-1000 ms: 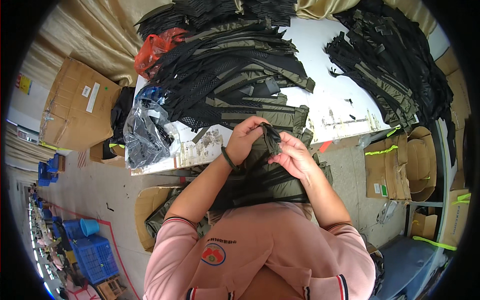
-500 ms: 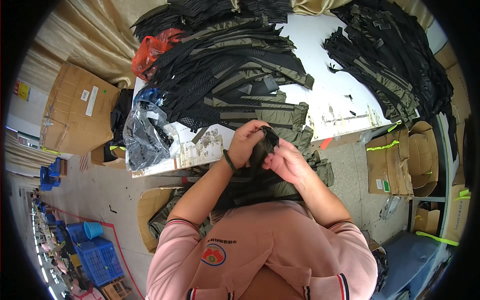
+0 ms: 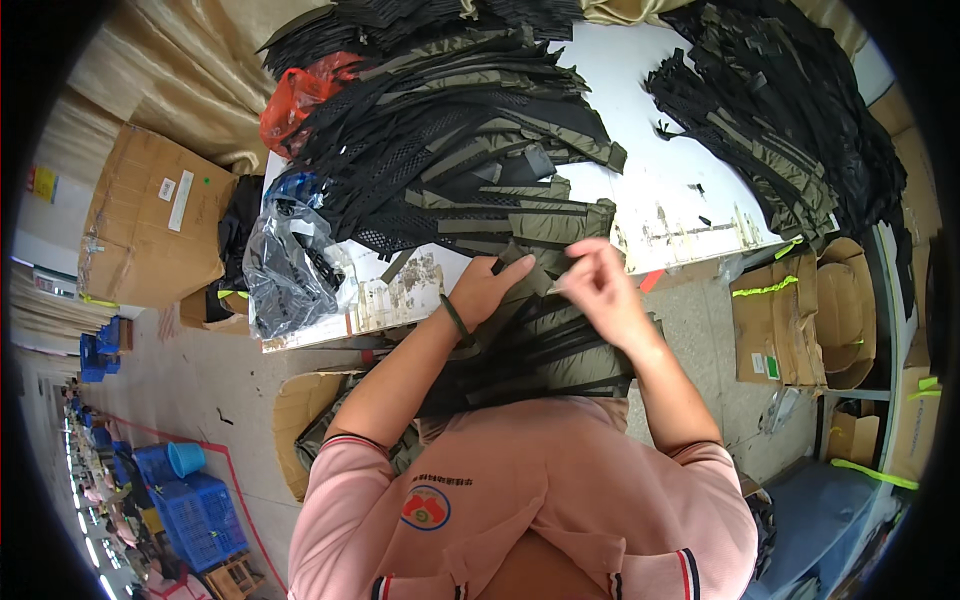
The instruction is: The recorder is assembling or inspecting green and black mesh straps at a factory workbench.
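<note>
My left hand (image 3: 482, 292) pinches an olive-green fabric piece (image 3: 528, 277) between thumb and fingers, just off the table's near edge. A dark band circles that wrist. Right beside the piece is my right hand (image 3: 606, 292), slightly blurred, its fingers curled in with the tips close together near the fabric's edge. Whether a thread or bit of cloth is between them is too small to tell. Below both hands, more olive and black fabric pieces (image 3: 570, 345) hang over my lap. Beyond them spreads a pile of black mesh and olive strap-like pieces (image 3: 460, 150) on the table.
The white table (image 3: 660, 200) has worn, stained edges. A second dark fabric pile (image 3: 780, 130) lies at its right. At left are a clear plastic bag (image 3: 290, 275), a red bag (image 3: 300, 100) and a cardboard box (image 3: 155, 215). Another open box (image 3: 800, 320) stands on the right.
My hands have moved apart, the right one shifting right and up a little. The bunched dark cloth between them has opened out into a flatter olive piece under my left thumb.
</note>
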Demonstrator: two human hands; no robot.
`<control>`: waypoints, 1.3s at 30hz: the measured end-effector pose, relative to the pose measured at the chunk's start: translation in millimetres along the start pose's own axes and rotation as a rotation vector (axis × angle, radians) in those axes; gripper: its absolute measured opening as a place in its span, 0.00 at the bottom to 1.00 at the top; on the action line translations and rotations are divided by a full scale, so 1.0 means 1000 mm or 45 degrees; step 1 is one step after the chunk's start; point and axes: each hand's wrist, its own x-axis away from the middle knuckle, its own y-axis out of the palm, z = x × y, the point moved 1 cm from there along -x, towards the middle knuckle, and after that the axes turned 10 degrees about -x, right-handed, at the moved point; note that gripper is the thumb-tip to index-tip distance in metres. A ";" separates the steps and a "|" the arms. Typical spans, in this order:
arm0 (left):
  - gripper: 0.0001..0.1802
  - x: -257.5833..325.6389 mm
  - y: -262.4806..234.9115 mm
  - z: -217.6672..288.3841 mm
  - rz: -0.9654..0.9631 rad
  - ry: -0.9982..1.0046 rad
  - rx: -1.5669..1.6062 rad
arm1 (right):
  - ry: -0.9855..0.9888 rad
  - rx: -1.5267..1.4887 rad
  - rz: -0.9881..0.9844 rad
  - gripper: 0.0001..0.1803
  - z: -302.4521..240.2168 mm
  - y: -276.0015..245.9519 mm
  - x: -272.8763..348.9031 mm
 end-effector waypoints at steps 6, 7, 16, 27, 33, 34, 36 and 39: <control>0.17 0.007 0.009 0.009 -0.047 -0.004 0.003 | 0.071 -0.223 0.263 0.08 0.011 -0.012 -0.013; 0.18 0.008 0.012 0.011 -0.070 0.068 -0.128 | 0.006 -0.105 0.182 0.08 0.007 -0.005 -0.013; 0.23 0.047 -0.021 0.000 -0.397 0.347 -0.944 | -0.026 0.438 0.566 0.10 -0.005 -0.055 0.013; 0.29 0.070 0.007 -0.043 -1.029 -0.062 -1.925 | 0.509 1.223 0.278 0.27 0.030 -0.076 -0.029; 0.15 0.023 -0.014 -0.004 -0.104 0.384 -1.269 | 0.390 0.970 0.219 0.20 0.035 -0.058 -0.037; 0.11 0.014 -0.016 0.008 0.097 0.427 -1.172 | 0.327 0.945 0.219 0.17 0.025 -0.048 -0.028; 0.14 -0.009 -0.016 0.023 0.312 0.821 -1.237 | -0.006 0.799 0.094 0.15 0.009 -0.034 -0.007; 0.16 -0.037 0.003 0.036 0.235 1.234 -1.151 | -0.255 0.803 -0.105 0.13 -0.011 -0.025 0.013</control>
